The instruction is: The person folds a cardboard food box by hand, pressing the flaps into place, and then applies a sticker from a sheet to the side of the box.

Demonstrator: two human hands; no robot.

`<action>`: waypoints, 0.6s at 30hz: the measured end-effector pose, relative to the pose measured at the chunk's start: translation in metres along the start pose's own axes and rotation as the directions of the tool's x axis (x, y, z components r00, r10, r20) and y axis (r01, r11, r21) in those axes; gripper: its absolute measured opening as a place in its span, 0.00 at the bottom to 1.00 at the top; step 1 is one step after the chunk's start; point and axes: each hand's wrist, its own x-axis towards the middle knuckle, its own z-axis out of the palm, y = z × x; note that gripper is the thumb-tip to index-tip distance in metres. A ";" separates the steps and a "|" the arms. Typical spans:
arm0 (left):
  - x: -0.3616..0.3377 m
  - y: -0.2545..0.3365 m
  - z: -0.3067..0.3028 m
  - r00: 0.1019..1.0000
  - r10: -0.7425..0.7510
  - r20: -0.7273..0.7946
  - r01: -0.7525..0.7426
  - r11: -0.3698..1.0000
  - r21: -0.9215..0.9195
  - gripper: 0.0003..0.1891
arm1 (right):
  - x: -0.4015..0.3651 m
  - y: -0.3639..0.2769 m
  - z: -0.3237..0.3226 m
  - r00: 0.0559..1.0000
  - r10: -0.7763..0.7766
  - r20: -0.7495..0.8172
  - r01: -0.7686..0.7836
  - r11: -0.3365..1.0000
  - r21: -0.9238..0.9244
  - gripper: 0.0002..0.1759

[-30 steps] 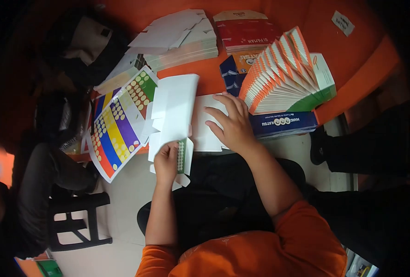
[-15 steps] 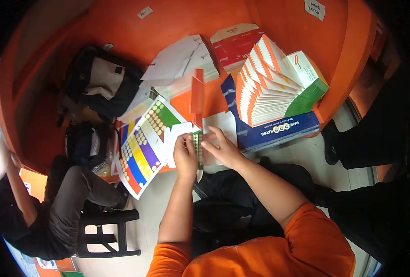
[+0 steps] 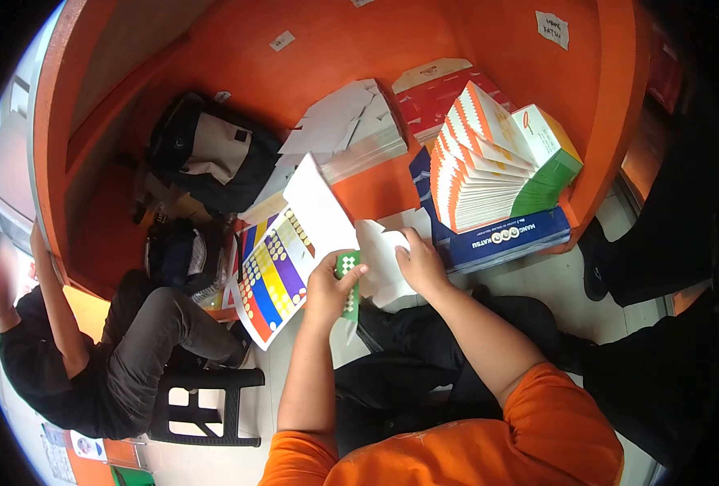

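Observation:
My left hand (image 3: pixel 329 293) is closed on a flat folding carton, its thumb pressing the green patterned panel (image 3: pixel 348 271). A broad white panel (image 3: pixel 323 212) rises above that hand toward the shelf. To the right, my right hand (image 3: pixel 423 266) has its thumb and fingers closed at the edge of a white card piece (image 3: pixel 389 271). Left of my hands lies a printed sheet (image 3: pixel 264 279) with red, blue, yellow and purple bands and rows of round yellow dots, partly covered by the white panel.
A fanned stack of orange-and-white cartons (image 3: pixel 481 174) leans by a green-and-white box (image 3: pixel 550 150) on a blue box (image 3: pixel 509 239). White card sheets (image 3: pixel 351 121), a red box (image 3: pixel 440 93) and a backpack (image 3: pixel 206 154) sit behind. A seated person (image 3: pixel 68 348) and black stool (image 3: pixel 206 409) are left.
The carton has turned from nearly edge-on to show its white and green faces. My right hand has moved right and closed on white card. The view has shifted.

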 end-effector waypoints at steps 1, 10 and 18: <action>-0.002 0.005 -0.007 0.996 -0.083 0.034 0.085 0.995 -0.057 0.14 | 0.001 0.000 0.000 1.000 -0.015 0.000 0.015 0.999 -0.052 0.14; -0.010 -0.028 -0.040 0.982 -0.105 0.156 0.129 0.979 -0.155 0.11 | -0.011 -0.011 0.003 0.916 -0.390 0.091 0.401 0.898 -0.184 0.06; -0.024 -0.038 0.002 0.987 -0.092 0.129 0.116 0.975 -0.188 0.20 | -0.035 -0.015 0.010 0.916 -0.251 0.312 0.319 0.929 -0.190 0.10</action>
